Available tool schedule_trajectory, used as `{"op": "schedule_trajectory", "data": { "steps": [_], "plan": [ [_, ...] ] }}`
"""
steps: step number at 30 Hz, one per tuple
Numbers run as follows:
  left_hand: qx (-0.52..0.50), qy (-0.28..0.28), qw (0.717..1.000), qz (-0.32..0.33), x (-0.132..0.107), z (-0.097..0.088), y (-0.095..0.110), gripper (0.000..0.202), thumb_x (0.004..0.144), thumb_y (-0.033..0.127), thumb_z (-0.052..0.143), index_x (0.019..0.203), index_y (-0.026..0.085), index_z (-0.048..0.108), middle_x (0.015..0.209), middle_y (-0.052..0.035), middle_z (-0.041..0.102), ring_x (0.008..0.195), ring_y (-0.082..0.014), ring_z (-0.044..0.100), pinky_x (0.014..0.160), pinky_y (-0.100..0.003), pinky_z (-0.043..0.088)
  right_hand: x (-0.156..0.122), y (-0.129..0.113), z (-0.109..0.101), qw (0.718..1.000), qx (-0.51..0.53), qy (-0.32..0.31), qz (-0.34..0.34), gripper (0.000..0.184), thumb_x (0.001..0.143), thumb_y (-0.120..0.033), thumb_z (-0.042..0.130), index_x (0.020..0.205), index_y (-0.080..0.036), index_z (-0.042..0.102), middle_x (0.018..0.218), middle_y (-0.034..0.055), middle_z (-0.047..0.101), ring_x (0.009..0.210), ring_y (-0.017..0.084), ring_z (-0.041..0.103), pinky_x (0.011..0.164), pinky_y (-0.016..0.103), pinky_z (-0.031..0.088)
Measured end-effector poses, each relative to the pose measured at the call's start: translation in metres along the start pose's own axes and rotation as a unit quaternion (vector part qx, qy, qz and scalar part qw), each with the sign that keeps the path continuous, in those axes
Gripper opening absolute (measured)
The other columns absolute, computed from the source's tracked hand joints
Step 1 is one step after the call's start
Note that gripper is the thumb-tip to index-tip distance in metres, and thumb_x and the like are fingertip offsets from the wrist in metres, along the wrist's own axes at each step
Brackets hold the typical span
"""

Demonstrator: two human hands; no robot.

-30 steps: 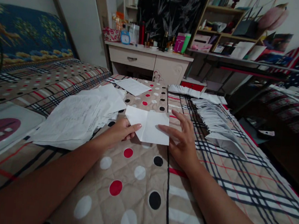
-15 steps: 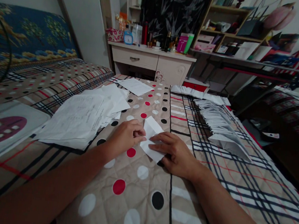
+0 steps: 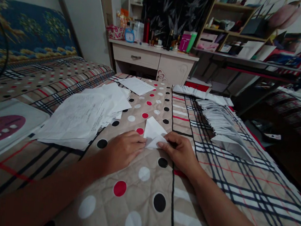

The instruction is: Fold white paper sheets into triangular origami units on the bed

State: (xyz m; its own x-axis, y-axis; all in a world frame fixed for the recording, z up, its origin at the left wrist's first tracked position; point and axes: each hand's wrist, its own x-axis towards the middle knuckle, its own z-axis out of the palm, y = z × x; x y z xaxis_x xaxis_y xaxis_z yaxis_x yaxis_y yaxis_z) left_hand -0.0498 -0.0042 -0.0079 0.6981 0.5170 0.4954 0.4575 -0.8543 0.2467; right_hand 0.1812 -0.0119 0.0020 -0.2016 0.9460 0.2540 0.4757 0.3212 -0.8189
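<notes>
A small white sheet of paper (image 3: 154,129), partly folded, lies on the bedspread between my two hands. Its lower part is turned up into a flap, and its top comes to a point. My right hand (image 3: 180,149) pinches the flap's right side, with the thumb on top and the fingers behind. At the lower left corner of the paper, my left hand (image 3: 126,148) has its fingers held together, palm down; its thumb is mostly hidden. The fingertips grip that corner.
A heap of loose printed papers (image 3: 78,115) lies to the left, with a single sheet (image 3: 137,85) beyond it. Rows of folded white papers (image 3: 216,121) stand at the right. A plastic-covered item with a purple oval (image 3: 1,130) is at far left. A dresser (image 3: 150,59) stands behind the patterned bedspread (image 3: 114,212).
The lower part of the paper has been folded upward. My right hand has changed from fingers laid on the paper to a pinch; my left hand has turned palm down at the corner.
</notes>
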Motion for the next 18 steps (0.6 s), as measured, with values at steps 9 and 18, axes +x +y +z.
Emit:
{"op": "schedule_trajectory", "data": {
  "steps": [9, 18],
  "plan": [
    [-0.035, 0.054, 0.997, -0.042, 0.0047, 0.0061, -0.0004, 0.012, 0.086, 0.012, 0.06, 0.087, 0.016, 0.072, 0.091, -0.0053, 0.071, 0.089, -0.0186, 0.062, 0.08, -0.035, 0.054, 0.0008, -0.0031, 0.0081, 0.991, -0.046, 0.06, 0.108, 0.012, 0.079, -0.029, 0.06, 0.075, -0.018, 0.062, 0.065, -0.0002, 0.061, 0.058, 0.013, 0.054, 0.053, 0.023, 0.037],
    [-0.045, 0.063, 0.995, -0.066, 0.0048, 0.0066, 0.0, 0.013, 0.083, 0.012, 0.062, 0.087, 0.017, 0.073, 0.092, -0.0056, 0.073, 0.087, -0.0189, 0.064, 0.079, -0.035, 0.055, 0.0042, -0.0079, 0.0108, 0.977, -0.143, 0.059, 0.146, 0.018, 0.076, -0.031, 0.064, 0.062, -0.019, 0.061, 0.061, 0.0001, 0.062, 0.056, 0.014, 0.054, 0.052, 0.023, 0.035]
  ]
}}
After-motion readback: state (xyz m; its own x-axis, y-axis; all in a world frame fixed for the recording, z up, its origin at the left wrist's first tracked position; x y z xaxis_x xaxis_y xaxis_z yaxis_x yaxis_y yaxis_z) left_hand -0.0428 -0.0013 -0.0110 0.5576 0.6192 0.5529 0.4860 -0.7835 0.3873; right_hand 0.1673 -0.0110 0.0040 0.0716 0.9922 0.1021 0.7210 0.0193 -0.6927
